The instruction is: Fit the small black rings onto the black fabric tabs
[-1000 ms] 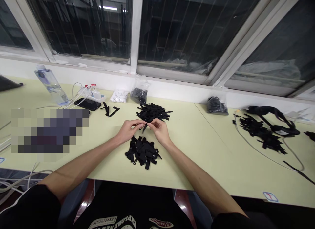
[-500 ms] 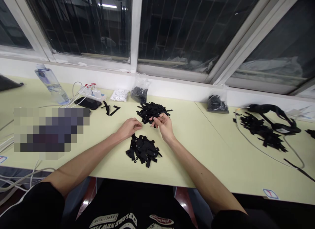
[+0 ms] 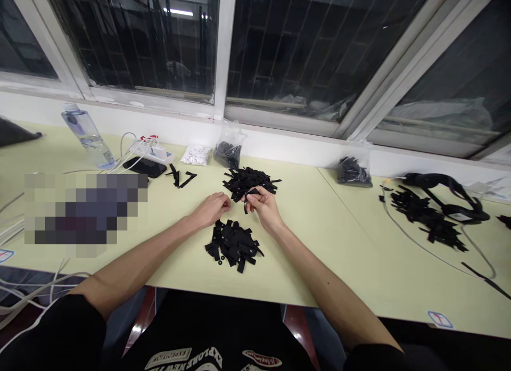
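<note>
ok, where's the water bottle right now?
Head view, far left of the table: the water bottle stands near the window wall, just left of the power strip.

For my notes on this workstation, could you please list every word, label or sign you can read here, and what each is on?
"EXPEDITION": white print on the black T-shirt, seen upside down.
"EXPLORE NEW": larger white print beside it, partly cut off.
Red oval patch on the shirt: too blurred to read.
White stickers with red marks on the pale yellow-green table: unreadable.
Clear plastic water bottle: no legible label.

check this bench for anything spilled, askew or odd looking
Nothing is spilled or damaged. A few black strips lie loose beside the phone, apart from the far pile and near pile. The right hand pinches one strip; the left hand is curled beside it.
</note>
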Tool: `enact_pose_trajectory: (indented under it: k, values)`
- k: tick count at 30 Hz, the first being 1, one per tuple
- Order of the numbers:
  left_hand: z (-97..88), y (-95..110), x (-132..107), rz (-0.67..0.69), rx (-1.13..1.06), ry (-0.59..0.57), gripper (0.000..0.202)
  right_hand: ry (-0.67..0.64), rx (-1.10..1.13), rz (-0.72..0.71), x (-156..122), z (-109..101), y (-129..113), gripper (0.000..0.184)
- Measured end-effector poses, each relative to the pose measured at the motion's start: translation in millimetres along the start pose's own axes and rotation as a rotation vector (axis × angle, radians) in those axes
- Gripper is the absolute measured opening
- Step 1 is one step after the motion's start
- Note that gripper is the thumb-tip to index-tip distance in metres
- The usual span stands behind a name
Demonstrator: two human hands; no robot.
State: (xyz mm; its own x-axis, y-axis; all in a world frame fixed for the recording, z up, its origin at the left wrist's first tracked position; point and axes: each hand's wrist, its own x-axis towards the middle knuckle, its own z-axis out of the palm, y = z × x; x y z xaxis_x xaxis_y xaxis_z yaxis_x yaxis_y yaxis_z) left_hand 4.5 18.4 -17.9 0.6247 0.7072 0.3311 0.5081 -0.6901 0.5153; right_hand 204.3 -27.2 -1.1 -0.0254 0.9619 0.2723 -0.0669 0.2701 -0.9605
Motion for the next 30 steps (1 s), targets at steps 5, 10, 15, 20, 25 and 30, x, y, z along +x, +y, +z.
enact_pose_trajectory:
  k: [5,10,15,20,25,30]
  values:
    - [3.7,4,-7,0.110,0.143,0.021,0.013,-0.078,0.037,0.046,-2,1,-2,0.040]
    - [2.0,12,-9,0.062,0.061,0.034,0.016,-0.145,0.061,0.077,-4,3,-6,0.041]
    - [-7.6,21,-8,-0.043,-0.187,0.170,0.014,-0.206,0.078,0.067,-7,5,-8,0.036]
    - [-9.8,24,-9,-0.105,-0.502,0.218,0.024,-0.172,0.026,0.025,-7,7,-5,0.035]
    - [-4.1,26,-8,-0.122,-0.668,0.265,0.027,-0.156,-0.075,-0.052,-7,9,-3,0.028]
    - [-4.1,30,-9,-0.110,-0.695,0.275,0.026,-0.099,-0.127,-0.144,-8,12,-2,0.017]
